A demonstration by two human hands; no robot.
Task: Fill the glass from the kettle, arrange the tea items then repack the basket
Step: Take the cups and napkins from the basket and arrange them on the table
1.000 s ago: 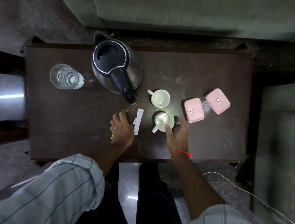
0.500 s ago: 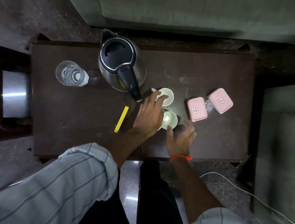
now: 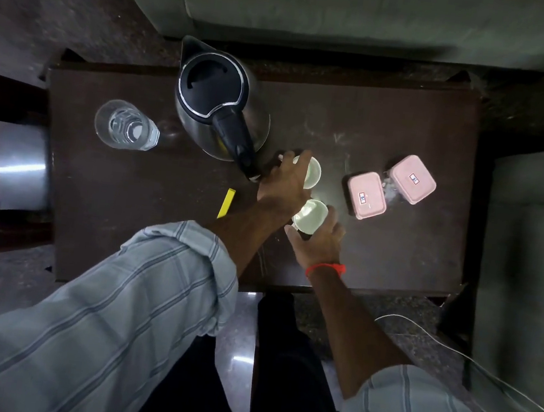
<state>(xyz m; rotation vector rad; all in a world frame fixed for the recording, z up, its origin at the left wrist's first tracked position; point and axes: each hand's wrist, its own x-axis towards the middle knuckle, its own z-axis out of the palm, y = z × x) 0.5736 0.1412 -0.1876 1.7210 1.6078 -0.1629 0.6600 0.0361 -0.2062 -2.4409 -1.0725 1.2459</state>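
Observation:
Two white cups stand on the dark table (image 3: 408, 126). My left hand (image 3: 285, 182) grips the far cup (image 3: 312, 178) by its rim, right beside the kettle's handle. My right hand (image 3: 320, 242) holds the near cup (image 3: 310, 215), which is tilted. The steel kettle (image 3: 215, 97) with a black lid stands at the back, and a glass (image 3: 124, 125) with water in it is to its left. A yellow sachet (image 3: 226, 203) lies on the table left of my left forearm.
Two pink lidded boxes (image 3: 366, 195) (image 3: 412, 179) sit to the right of the cups. A sofa runs along the far side, another seat is at the right, and a white cable (image 3: 451, 350) lies on the floor. A shiny metal item (image 3: 19, 167) is at the left.
My left hand left the sachet near the front edge and reached over to the far cup. My right hand opened, then closed on the near cup and tilted it.

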